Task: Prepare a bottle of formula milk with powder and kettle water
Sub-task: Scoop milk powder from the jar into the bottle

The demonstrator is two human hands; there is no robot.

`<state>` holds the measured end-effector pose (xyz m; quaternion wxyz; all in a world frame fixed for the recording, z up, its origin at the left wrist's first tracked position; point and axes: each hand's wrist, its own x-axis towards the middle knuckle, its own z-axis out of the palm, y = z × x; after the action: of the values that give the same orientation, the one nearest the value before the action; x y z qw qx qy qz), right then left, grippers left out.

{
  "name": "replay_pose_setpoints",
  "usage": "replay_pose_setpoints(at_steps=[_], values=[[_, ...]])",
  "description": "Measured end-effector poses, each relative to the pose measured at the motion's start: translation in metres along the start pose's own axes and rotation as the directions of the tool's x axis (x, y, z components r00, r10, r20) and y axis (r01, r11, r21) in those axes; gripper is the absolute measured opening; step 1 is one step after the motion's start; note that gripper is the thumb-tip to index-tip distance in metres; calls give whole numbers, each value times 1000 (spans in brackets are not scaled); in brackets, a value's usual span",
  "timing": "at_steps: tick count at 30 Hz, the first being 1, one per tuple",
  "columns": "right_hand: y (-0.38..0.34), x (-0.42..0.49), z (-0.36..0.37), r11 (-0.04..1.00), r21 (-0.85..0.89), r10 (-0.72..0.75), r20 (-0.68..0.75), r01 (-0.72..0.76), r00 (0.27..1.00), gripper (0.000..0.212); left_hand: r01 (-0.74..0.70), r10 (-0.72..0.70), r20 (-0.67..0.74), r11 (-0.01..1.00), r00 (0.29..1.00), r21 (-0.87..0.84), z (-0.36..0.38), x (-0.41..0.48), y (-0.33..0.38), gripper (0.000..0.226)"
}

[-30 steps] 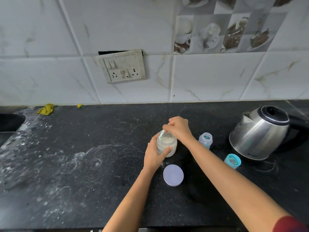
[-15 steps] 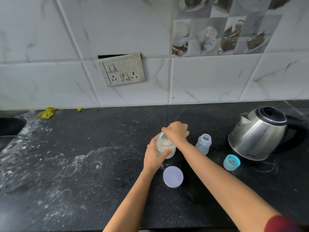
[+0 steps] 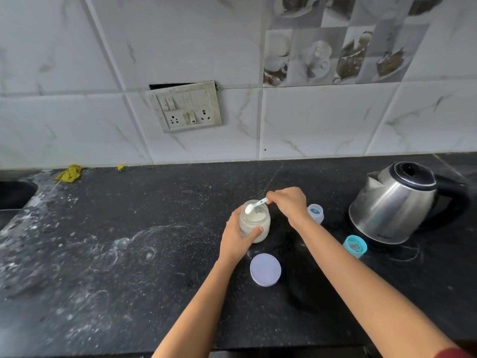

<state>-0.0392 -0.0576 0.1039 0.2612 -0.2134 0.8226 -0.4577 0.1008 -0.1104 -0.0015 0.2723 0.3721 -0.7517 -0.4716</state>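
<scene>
Counter [image 3: 108, 267] of dark stone carries everything here. The steel kettle [image 3: 397, 202] stands far right, its black handle running off the frame edge. The powder jar [image 3: 254, 224] stands open at the middle. The left hand [image 3: 236, 241] is wrapped round it, thumb across the front. The jar's pale lid [image 3: 265, 270] lies flat just in front.

The right hand [image 3: 286, 202] pinches a scoop [image 3: 255, 204] by its handle. The scoop's long axis runs leftward from the fingers, and its bowl, heaped with white powder, sits over the jar mouth.

The bottle [image 3: 315, 211] stands open just right of that hand, between it and the kettle, so the load probably has to travel rightward across the hand's own width. The right hand is much the nearer.

A teal cap [image 3: 355, 245] sits near the kettle base.

The right wrist hides part of the bottle. I cannot tell whether there is water in it.
</scene>
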Motion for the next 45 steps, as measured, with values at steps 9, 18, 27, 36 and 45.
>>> replay_pose_setpoints(at_steps=[9,18,27,36,45], values=[[28,-4,-21,993,102,51,-4,-50,999,14,2,-2,6,1000,1000,-7,-1,2,8,76],[40,-1,-83,953,301,10,-131,30,991,13,-82,81,-105,997,991,-4,15,7,54,93],[73,-3,-141,964,259,13,-291,66,957,13,-182,175,153,983,973,32,74,7,87,90],[100,10,-142,992,110,-19,-295,53,955,18,69,-73,242,997,968,25,119,17,66,99],[102,16,-139,997,11,-71,-286,78,956,19,64,-78,260,996,962,62,136,28,56,74]])
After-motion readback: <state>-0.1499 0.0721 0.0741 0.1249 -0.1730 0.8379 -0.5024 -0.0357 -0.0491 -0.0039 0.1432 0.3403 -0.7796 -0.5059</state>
